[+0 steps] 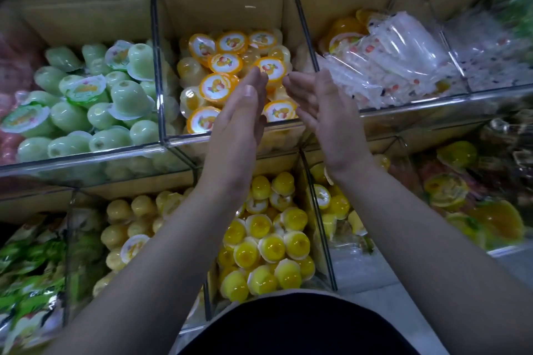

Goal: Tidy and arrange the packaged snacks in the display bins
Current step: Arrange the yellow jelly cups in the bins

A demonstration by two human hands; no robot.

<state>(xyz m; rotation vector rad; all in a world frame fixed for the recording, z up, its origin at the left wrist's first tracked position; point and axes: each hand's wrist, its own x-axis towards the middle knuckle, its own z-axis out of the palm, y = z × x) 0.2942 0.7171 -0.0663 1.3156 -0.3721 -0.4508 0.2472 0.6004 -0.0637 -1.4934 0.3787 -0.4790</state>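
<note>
Head view: both hands reach over the clear front edge of the middle display bin (177, 140) in the upper row. The left hand (239, 121) and the right hand (326, 118) are flat, fingers straight, palms turned toward each other with a narrow gap between them, and neither grips anything. Their fingertips lie over the orange-lidded jelly cups (225, 62) that fill this bin. Whether they touch a cup cannot be told.

Most of those cups lie lid-up toward the bin's front and middle, and some lie on their sides along its left edge. Brown cardboard (225, 6) lines the back wall.

In the bin to the left, green jelly cups (124, 101) are heaped at mixed angles up to the front edge. In the bin to the right, clear-wrapped packets (383, 66) are piled over a few orange cups at the back left corner.

In the lower row, beneath the forearms, one bin holds pale yellow cups (129, 216) and the next holds bright yellow cups (271, 242), mostly bottom-up. Green bags (26, 268) fill the bin at the lower left.
</note>
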